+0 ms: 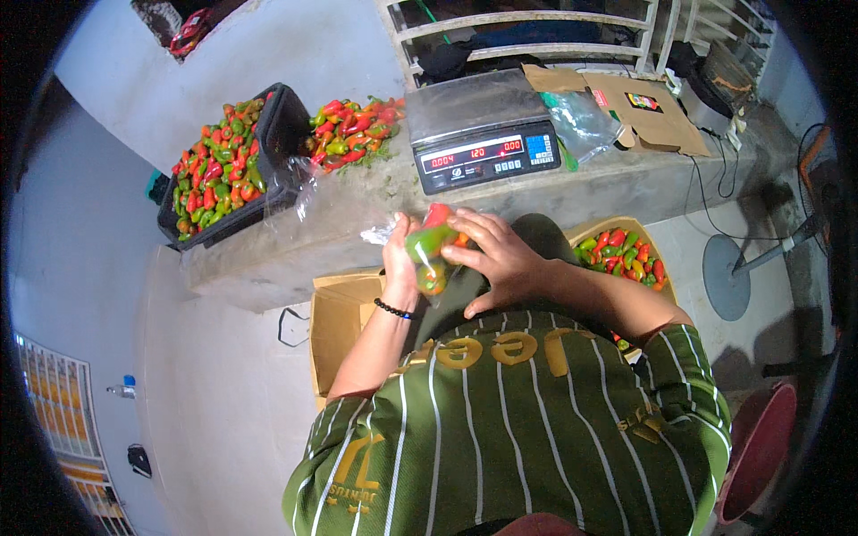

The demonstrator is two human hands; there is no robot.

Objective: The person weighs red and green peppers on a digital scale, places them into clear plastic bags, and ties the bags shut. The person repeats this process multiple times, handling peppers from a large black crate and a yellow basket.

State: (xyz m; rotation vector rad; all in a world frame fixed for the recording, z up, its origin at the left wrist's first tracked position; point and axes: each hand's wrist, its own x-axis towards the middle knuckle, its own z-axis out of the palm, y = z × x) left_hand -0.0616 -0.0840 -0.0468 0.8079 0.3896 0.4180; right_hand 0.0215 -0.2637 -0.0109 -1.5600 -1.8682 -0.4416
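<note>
In front of my chest, a clear plastic bag of red and green peppers point(430, 245) is held up between my two hands. My left hand point(399, 256), with a dark bead bracelet at its wrist, grips the bag's left side. From the right, my right hand point(506, 259) presses its curled fingers against the peppers, its thumb lower down. A wisp of the bag's plastic sticks out past my left hand. Just beyond both hands stands a digital scale point(487, 134) with a lit red display, its flat platform bare.
A black crate point(277, 143) heaped with peppers tilts on the concrete ledge point(259, 255), beside a loose pepper pile point(356, 129). Flattened cardboard point(679, 128) and clear plastic bags point(581, 125) lie right of the scale. Below are an open cardboard box point(344, 326) and a box of peppers point(623, 255).
</note>
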